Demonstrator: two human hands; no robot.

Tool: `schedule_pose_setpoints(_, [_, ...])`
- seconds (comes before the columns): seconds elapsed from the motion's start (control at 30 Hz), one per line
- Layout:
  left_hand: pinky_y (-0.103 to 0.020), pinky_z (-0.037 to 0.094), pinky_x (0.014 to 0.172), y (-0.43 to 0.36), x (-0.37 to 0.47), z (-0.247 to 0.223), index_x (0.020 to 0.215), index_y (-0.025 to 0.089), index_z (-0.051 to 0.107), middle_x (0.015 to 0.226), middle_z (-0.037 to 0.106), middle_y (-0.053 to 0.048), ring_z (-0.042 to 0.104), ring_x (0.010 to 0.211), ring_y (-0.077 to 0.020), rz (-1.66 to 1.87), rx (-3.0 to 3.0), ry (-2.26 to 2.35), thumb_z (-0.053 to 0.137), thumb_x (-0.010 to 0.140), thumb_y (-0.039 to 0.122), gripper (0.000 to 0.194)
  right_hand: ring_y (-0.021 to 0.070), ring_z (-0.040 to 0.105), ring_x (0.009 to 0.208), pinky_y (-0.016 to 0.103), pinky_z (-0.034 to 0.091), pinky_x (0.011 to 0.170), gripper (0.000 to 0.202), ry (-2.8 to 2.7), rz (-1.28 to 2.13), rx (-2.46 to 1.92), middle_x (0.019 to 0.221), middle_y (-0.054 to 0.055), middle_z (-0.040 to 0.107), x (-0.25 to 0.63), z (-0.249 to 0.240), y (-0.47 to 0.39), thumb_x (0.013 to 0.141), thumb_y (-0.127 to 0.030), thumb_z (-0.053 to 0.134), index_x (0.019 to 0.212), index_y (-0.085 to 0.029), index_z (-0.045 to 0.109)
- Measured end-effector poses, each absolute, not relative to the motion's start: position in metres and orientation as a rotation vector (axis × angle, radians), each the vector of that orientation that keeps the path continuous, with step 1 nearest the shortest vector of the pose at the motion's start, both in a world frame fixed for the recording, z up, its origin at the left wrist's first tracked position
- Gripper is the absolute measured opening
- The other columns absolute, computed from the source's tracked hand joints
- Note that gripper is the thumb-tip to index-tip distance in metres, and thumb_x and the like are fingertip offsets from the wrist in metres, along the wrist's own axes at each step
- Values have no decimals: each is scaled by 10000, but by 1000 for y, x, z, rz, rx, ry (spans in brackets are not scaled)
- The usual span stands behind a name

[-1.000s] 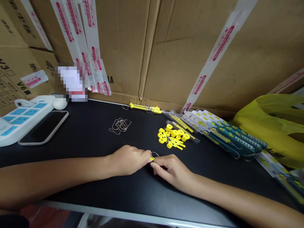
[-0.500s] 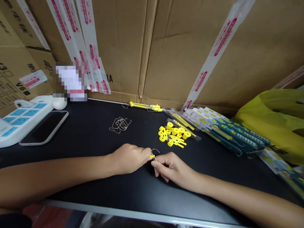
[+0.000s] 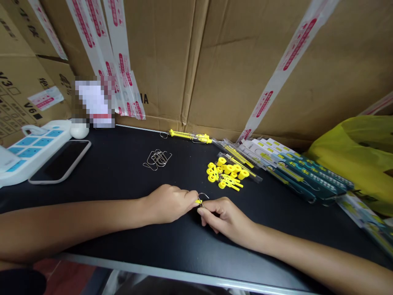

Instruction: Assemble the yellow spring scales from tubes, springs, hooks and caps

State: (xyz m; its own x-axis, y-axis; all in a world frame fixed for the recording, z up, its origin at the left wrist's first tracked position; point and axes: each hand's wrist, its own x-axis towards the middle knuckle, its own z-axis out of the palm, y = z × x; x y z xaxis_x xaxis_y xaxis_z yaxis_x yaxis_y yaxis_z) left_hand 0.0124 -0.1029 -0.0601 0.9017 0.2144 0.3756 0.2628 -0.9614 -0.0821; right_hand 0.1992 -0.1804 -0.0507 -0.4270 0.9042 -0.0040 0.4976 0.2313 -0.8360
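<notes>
My left hand [image 3: 173, 203] is closed around a small yellow plastic piece [image 3: 198, 201], whose tip pokes out past the thumb and forefinger. Between thumb and fingers, my right hand [image 3: 221, 215] pinches a thin metal hook [image 3: 203, 196]; its curved end rises above the fingertips. The hook and the yellow tip meet between the two hands, but whether one passes through the other is too small to tell. Behind my left hand lies a tangle of metal hooks [image 3: 158, 159]. Beyond my right hand is a pile of yellow plastic parts [image 3: 229, 171], with rings and prongs.
At the back lie yellow spring scales [image 3: 188, 136] and clear tubes [image 3: 238, 155]. Packaged scales [image 3: 291, 172] are stacked right, beside a yellow bag [image 3: 353, 151]. A phone [image 3: 60, 162] and a power strip [image 3: 33, 147] sit left. Cardboard [image 3: 159, 61] walls the table's [image 3: 123, 241] back.
The view has shifted slightly, moving the table items a little in the frame. Both hands keep their grips on the yellow piece and the hook, with hardly any movement.
</notes>
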Motion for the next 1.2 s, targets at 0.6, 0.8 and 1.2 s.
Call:
schedule_pose_setpoints(0.6, [-256,346,481,-92,13,-59,746,183,492,604,586,19,568,547,-143,-541,-2800,-66,377,928,311,251,73,393,480,206,271,489,385,-2173,547,-1463,500,-46,449,192,-22,-129,894,-359,479,569,-155,501])
schedule_pose_setpoints(0.8, [-263,281,458,-92,10,-57,714,188,500,589,549,23,521,542,-139,-646,-2747,0,442,908,317,240,72,457,486,210,282,501,355,-2327,514,-1431,545,-20,569,148,-19,-64,886,-342,511,595,-151,582])
schedule_pose_setpoints(1.2, [-264,285,466,-96,11,-53,807,200,574,613,544,16,484,556,-113,-734,-2647,159,419,940,295,225,57,402,386,180,348,454,481,-2046,904,-1363,422,-56,439,159,-32,-83,935,-488,329,698,-142,565])
